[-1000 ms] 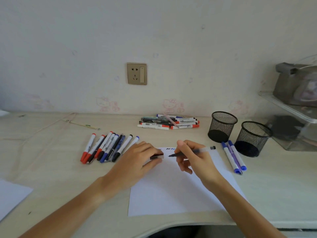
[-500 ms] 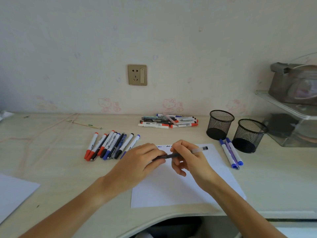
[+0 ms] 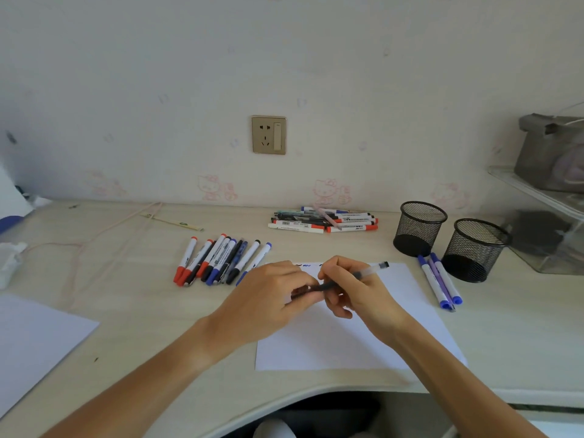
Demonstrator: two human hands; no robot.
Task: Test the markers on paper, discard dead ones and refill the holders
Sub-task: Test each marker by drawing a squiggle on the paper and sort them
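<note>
My right hand point(image 3: 360, 292) grips a clear-barrelled black pen point(image 3: 368, 273) over the white test sheet point(image 3: 347, 339). My left hand point(image 3: 268, 298) pinches the pen's black cap point(image 3: 305, 289) at the tip end, touching the pen. Small ink squiggles point(image 3: 305, 265) show at the sheet's top edge. A row of red, black and blue markers point(image 3: 221, 260) lies left of the sheet. Another pile of markers point(image 3: 322, 221) lies near the wall. Three blue and purple markers point(image 3: 441, 281) lie right of the sheet. Two black mesh holders point(image 3: 420, 227) point(image 3: 475, 248) stand at the right.
A second white sheet point(image 3: 34, 339) lies at the left front. A pink cable point(image 3: 94, 238) and a thin stick point(image 3: 172, 222) lie at the back left, crumpled tissue point(image 3: 9, 260) at the far left. A clear shelf unit point(image 3: 543, 235) stands at the right. The desk edge curves inward in front.
The pen tip has lifted from the paper. My left hand has brought the cap onto the pen's tip, and both hands have come together.
</note>
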